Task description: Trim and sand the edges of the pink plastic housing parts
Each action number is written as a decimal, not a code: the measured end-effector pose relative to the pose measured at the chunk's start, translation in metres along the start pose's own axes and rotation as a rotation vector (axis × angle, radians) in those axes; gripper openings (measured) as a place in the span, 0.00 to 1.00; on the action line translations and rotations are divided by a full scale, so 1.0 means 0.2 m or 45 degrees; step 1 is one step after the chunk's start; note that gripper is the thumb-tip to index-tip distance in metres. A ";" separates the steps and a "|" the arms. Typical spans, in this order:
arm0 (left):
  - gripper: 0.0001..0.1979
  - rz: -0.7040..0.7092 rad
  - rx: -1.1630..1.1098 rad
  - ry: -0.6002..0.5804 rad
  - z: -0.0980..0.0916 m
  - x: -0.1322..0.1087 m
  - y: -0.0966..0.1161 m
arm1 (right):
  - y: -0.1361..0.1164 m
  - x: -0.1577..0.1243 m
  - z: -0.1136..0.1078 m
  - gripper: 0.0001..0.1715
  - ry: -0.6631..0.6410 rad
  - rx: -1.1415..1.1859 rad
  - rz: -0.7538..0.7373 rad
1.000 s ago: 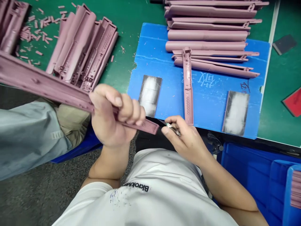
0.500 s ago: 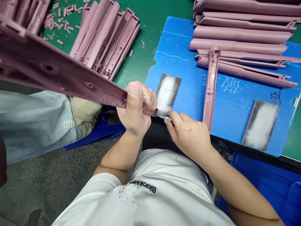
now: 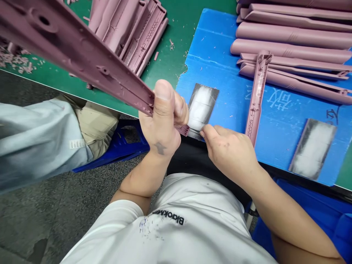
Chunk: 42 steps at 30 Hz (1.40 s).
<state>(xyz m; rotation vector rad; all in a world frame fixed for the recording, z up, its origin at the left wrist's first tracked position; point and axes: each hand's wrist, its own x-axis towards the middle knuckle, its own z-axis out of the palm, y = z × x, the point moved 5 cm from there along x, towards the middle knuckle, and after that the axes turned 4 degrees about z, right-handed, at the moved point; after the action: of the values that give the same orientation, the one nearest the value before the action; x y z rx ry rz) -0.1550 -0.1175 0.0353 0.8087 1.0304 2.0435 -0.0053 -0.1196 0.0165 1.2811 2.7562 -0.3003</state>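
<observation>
My left hand (image 3: 163,119) is wrapped round the near end of a long mauve plastic moulding (image 3: 79,53) that slants up to the upper left. My right hand (image 3: 229,154) is closed on a small metal blade (image 3: 194,131), whose tip touches the moulding's end right beside my left fingers. Both hands meet just in front of the blue corrugated sheet (image 3: 228,91), over its near edge.
A grey sanding pad (image 3: 202,106) and a second one (image 3: 313,148) lie on the blue sheet, with one loose moulding (image 3: 256,95) and a stack of mouldings (image 3: 291,40) behind. Another pile (image 3: 132,29) lies on the green table. A seated person's leg (image 3: 35,139) is at left.
The held moulding has swung its far end higher. My right hand with the blade has come up against the moulding's near end. The view has shifted left and closer.
</observation>
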 end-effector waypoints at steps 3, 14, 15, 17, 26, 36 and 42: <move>0.33 -0.008 0.064 0.016 0.01 0.00 0.00 | -0.01 0.02 -0.02 0.21 -0.011 -0.002 -0.014; 0.36 -0.013 0.152 0.024 0.00 0.00 0.01 | -0.04 -0.04 -0.02 0.22 0.134 0.027 -0.009; 0.37 -0.008 0.165 0.027 0.00 0.00 0.01 | -0.04 -0.05 -0.02 0.23 0.147 0.024 -0.001; 0.37 -0.015 0.155 0.024 0.01 -0.01 0.01 | -0.05 -0.05 -0.01 0.23 0.159 0.017 0.013; 0.35 0.013 -0.055 0.061 0.02 -0.02 0.00 | -0.06 -0.02 -0.01 0.21 0.083 0.020 0.027; 0.37 -0.020 0.042 0.047 0.02 -0.01 0.01 | -0.08 -0.02 0.01 0.22 0.035 -0.053 0.047; 0.36 0.081 0.064 0.052 0.02 -0.01 0.00 | -0.08 -0.02 0.01 0.23 0.024 -0.069 0.043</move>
<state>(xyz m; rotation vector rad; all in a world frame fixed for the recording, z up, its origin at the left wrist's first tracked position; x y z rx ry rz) -0.1519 -0.1176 0.0368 0.8381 1.0956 2.1029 -0.0138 -0.1332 0.0170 1.3230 2.7348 -0.2100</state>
